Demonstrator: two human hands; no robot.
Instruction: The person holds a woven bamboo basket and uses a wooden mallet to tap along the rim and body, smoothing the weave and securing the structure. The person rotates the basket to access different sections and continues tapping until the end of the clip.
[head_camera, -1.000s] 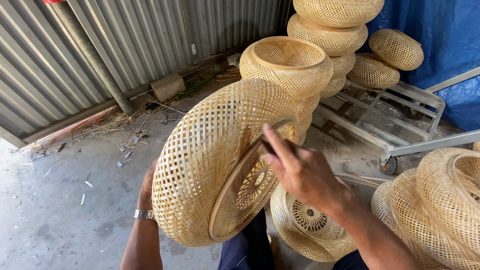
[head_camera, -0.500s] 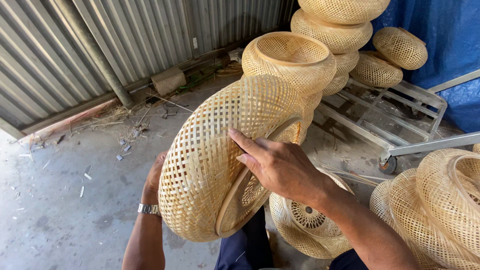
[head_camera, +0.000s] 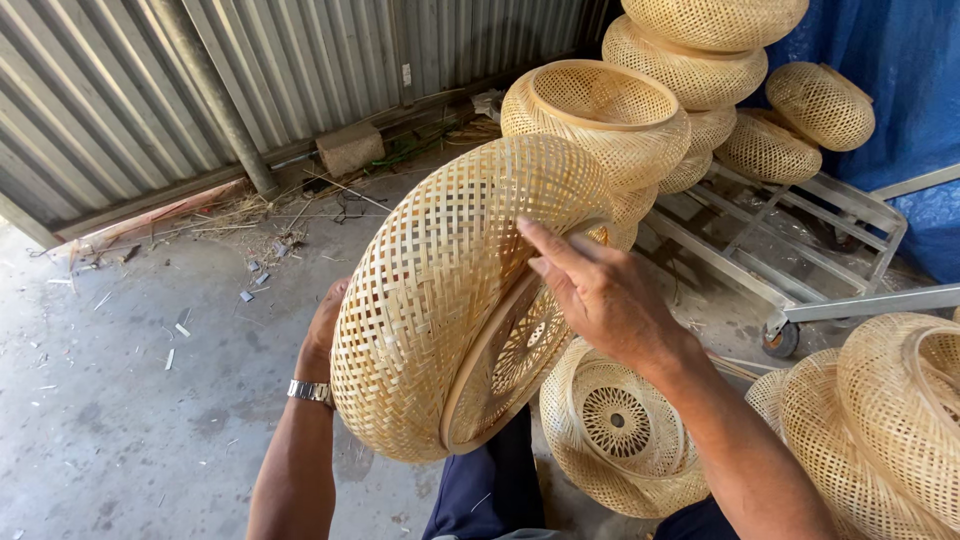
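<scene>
1. On the person's lap, above the concrete floor (head_camera: 120, 420), a large woven bamboo shade (head_camera: 450, 300) stands tilted on its side, its open mouth turned down and to the right toward the dark trousers (head_camera: 490, 490).

2. Right hand (head_camera: 600, 295) lies flat on the shade's rim, fingers (head_camera: 545, 245) stretched long and close together, not curled; they press the weave beside the rim hoop (head_camera: 490, 370) and grip nothing.

3. Left hand (head_camera: 325, 325), with a metal wristwatch (head_camera: 310, 392) at the wrist, cups the shade's far wall from behind. Most of its fingers are hidden by the weave, so how wide they spread cannot be told.

4. Judged from this pose, the work goes best with the back hand bracing firmly while the front fingers run along the rim with light, even pressure; a hard push could dent the thin strips or spring the hoop.

5. Just beside the right forearm, a smaller woven shade (head_camera: 620, 430) with a round centre rests at the knee, and more shades (head_camera: 880, 420) crowd the right edge.

6. Behind, a stack of shades (head_camera: 610, 120) rises near a metal cart frame (head_camera: 800, 270), with a corrugated metal wall (head_camera: 200, 90) and a blue tarpaulin (head_camera: 900, 80) beyond.
</scene>
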